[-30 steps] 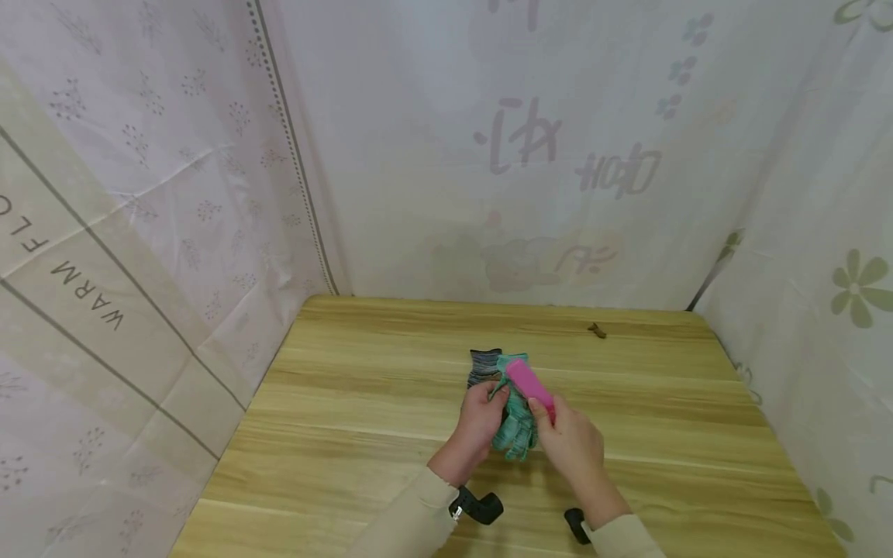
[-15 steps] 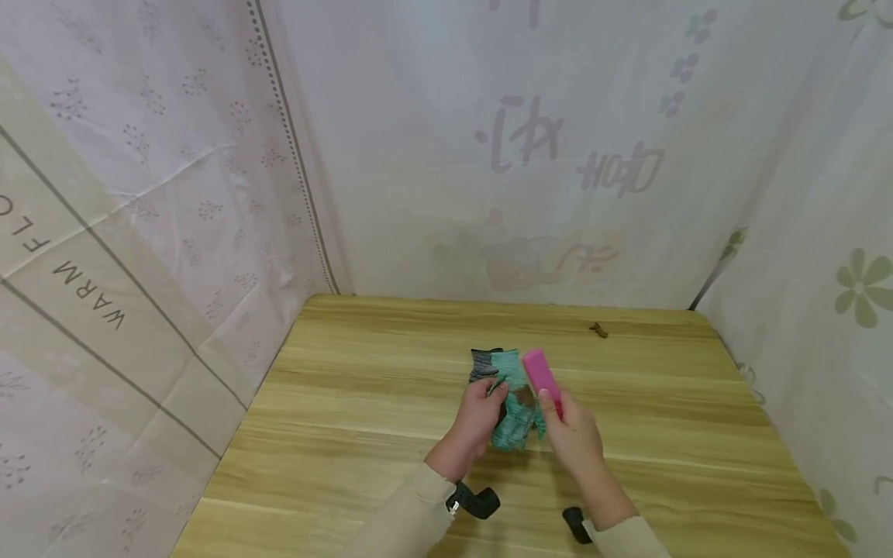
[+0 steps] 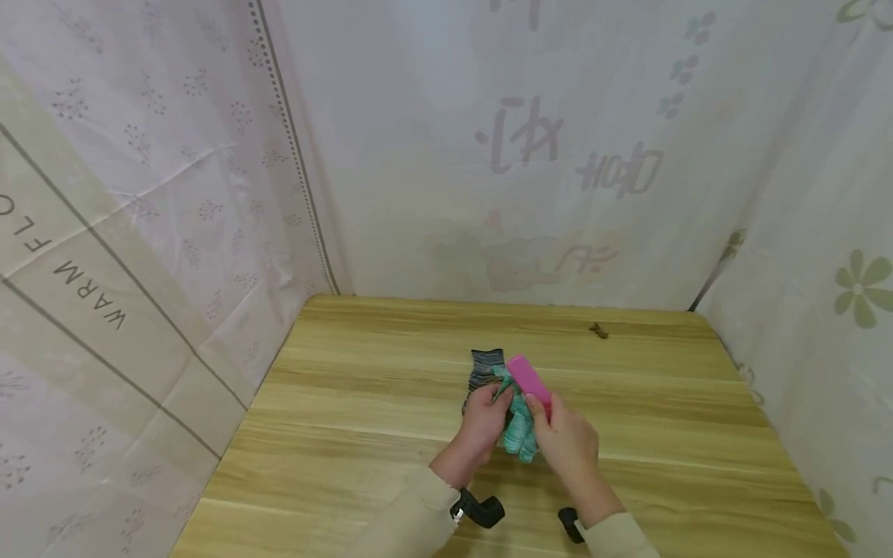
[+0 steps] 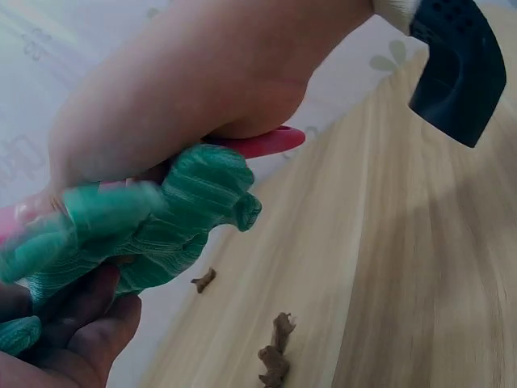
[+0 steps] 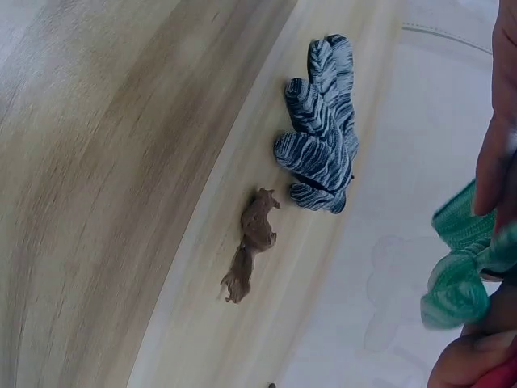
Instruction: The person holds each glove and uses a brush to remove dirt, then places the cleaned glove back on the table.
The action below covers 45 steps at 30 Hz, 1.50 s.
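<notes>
My left hand (image 3: 481,422) pinches a green knitted glove (image 3: 518,435) near its cuff, lifting it over the table. In my right hand (image 3: 572,446) is a pink brush (image 3: 529,380), its flat block head overlapping the glove in the head view. The brush's red handle end (image 4: 271,142) sticks out behind the right hand in the left wrist view. The glove's fingers hang down between both hands. A dark grey striped glove (image 5: 321,133) lies flat on the table beside them, partly hidden by the left hand in the head view.
Brown, crumbly-looking lumps (image 5: 258,222) lie on the wood-grain table (image 3: 349,403) near the grey glove. Another small brown piece (image 3: 598,331) sits toward the far right edge. Patterned fabric curtains (image 3: 446,155) enclose the table at the back and sides.
The brush swung right off the green glove half a second ago, baring a brown patch, and is now back over it. The green glove's cuff has shifted down, uncovering more grey glove.
</notes>
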Each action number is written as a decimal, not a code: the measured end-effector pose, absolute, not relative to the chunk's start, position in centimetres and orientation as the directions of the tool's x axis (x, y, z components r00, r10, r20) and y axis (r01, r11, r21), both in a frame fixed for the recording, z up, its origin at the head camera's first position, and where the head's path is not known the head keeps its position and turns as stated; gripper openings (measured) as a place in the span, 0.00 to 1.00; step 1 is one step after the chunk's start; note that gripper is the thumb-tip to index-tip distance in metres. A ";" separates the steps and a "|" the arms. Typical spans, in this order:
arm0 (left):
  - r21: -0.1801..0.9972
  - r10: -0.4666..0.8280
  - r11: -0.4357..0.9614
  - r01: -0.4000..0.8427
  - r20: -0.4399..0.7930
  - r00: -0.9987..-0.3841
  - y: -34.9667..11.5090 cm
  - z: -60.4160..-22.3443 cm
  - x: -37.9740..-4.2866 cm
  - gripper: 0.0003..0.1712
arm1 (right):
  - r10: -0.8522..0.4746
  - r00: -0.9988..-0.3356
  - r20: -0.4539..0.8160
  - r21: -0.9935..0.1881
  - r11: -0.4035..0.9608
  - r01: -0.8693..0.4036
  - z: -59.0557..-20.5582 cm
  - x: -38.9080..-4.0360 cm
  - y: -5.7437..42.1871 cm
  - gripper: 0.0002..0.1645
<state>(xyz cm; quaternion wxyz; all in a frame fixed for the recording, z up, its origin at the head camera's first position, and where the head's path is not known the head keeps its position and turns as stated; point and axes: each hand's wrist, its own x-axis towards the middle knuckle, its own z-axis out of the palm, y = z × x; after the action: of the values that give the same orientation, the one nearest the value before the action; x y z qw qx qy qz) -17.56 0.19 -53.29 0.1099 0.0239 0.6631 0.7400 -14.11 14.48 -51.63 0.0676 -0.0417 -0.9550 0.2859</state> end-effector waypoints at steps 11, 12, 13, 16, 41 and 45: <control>0.980 0.169 -0.151 -0.130 -0.104 -0.980 -0.2 -52.8 -17.5 0.19 | 0.134 -0.989 0.058 -0.570 0.818 0.077 -51.8 -14.0 16.0 0.34; 0.978 0.165 -0.164 -0.130 -0.103 -0.981 -0.2 -52.6 -17.5 0.20 | 0.139 -0.989 0.055 -0.581 0.810 0.082 -51.8 -14.0 16.2 0.34; 0.976 0.163 -0.173 -0.132 -0.104 -0.981 -0.3 -52.4 -17.5 0.20 | 0.145 -0.988 0.051 -0.596 0.798 0.086 -51.8 -14.0 16.4 0.34; 0.972 0.161 -0.188 -0.144 -0.114 -0.980 -0.5 -51.9 -17.5 0.22 | 0.159 -0.986 0.051 -0.639 0.764 0.090 -51.8 -14.1 16.7 0.34; 0.966 0.189 -0.229 -0.122 -0.079 -0.979 0.3 -52.7 -17.6 0.19 | 0.062 -0.996 0.060 -0.609 0.793 0.013 -50.9 -13.2 14.3 0.30; 0.974 0.174 -0.196 -0.114 -0.080 -0.982 0.2 -52.7 -17.4 0.16 | 0.081 -0.995 0.052 -0.553 0.832 0.039 -51.3 -13.2 14.5 0.33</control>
<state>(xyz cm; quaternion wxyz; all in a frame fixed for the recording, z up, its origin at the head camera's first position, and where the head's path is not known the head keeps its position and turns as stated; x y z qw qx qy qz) -17.44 0.19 -52.65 0.0929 0.0239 0.6272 0.7729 -13.22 14.48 -51.32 0.0365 -0.0315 -0.9565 0.2877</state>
